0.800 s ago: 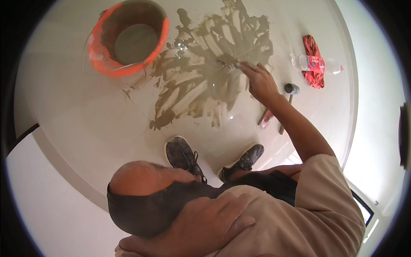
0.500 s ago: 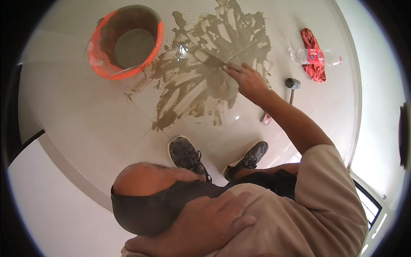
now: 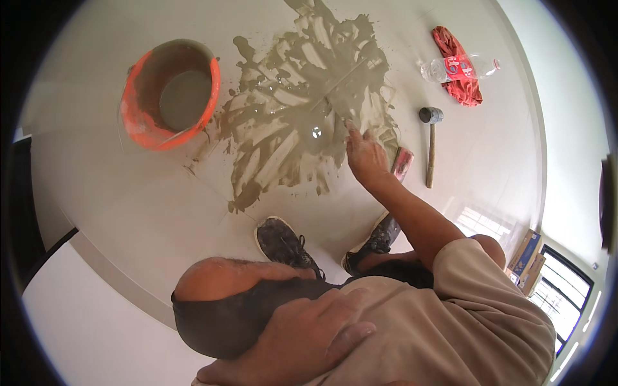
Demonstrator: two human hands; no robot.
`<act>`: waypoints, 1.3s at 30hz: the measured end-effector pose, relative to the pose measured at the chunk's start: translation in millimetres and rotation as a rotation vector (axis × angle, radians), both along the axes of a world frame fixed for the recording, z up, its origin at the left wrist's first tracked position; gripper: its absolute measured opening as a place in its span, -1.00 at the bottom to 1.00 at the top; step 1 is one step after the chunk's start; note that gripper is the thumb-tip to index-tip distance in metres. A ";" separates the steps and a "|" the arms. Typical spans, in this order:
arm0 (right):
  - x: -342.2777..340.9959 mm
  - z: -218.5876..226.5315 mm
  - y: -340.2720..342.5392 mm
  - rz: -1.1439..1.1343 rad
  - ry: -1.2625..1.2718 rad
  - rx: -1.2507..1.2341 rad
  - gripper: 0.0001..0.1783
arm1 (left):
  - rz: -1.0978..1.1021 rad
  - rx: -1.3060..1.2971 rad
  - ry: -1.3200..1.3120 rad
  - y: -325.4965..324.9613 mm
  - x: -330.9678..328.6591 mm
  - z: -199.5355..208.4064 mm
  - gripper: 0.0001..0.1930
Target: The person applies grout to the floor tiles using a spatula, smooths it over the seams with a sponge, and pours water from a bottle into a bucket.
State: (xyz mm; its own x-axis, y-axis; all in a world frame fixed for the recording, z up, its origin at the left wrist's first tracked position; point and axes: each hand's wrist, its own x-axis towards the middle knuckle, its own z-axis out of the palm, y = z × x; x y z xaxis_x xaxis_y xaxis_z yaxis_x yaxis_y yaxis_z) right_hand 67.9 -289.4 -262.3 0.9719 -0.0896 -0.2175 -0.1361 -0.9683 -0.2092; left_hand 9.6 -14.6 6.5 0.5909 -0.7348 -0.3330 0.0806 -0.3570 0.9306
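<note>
R hand (image 3: 367, 156) grips spreader (image 3: 338, 110) in wet paste (image 3: 283, 119), mid floor (image 3: 154, 206), right of bucket (image 3: 134, 117) — prob. best: low angle, even pressure, diag. strokes over joint (image 3: 347, 76). L hand (image 3: 302, 331) nr lap (image 3: 219, 318) — palm hidden, can't tell grip.

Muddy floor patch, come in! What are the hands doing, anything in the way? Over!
Right hand holding scraper at wet mix. Left hand near the body, off the mix. Red tool lying close beside right hand.

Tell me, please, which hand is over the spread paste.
The right hand, stretched out over the paste; the left hand lies close to the shirt.
</note>
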 end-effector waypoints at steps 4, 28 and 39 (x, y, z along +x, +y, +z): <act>-65.3 17.9 -1.3 -0.022 0.046 0.065 -0.38 | -0.041 0.043 0.024 2.6 2.2 -0.1 -0.53; 78.0 -27.9 -107.3 -0.097 -0.219 0.081 -0.68 | -0.053 0.089 0.112 -2.6 0.2 -0.2 -0.56; 153.0 -10.0 -91.8 -0.247 -0.113 -0.036 -0.63 | -0.006 0.148 0.366 -2.3 -2.0 3.0 -0.51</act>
